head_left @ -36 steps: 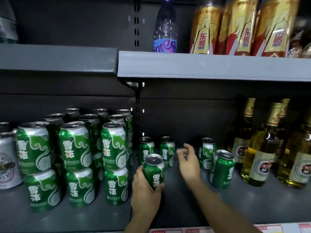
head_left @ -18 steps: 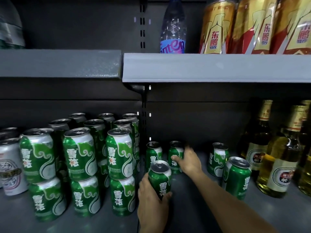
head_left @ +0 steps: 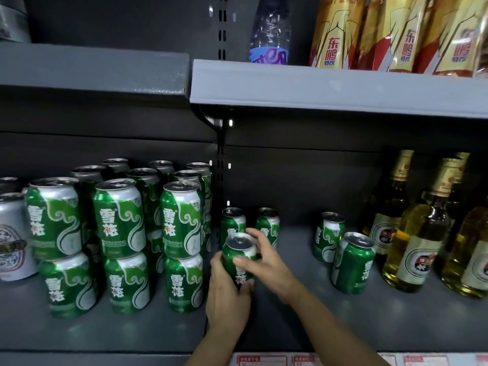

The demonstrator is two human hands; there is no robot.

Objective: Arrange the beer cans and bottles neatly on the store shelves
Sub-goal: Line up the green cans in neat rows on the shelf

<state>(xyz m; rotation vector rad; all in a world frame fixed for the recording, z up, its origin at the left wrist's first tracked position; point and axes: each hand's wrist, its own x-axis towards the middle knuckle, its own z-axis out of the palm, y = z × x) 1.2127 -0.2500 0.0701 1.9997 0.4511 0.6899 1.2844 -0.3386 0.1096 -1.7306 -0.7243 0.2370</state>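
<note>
Since before, the right hand (head_left: 266, 256) came back to join the left hand (head_left: 228, 291), both holding the green can (head_left: 239, 262), which likely goes next just in front of the two back cans (head_left: 233, 223).

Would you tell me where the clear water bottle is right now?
In the head view, the water bottle stands on the upper shelf, just left of the gold drink bottles.

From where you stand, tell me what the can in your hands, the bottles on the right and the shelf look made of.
Green can: apparently thin metal, probably aluminium; bare silver rim, glossy printed body.
Beer bottles: clear glass by the look; amber liquid shows through, sharp highlights, gold foil necks.
Shelf: likely painted metal; matte grey, soft reflections.
</note>
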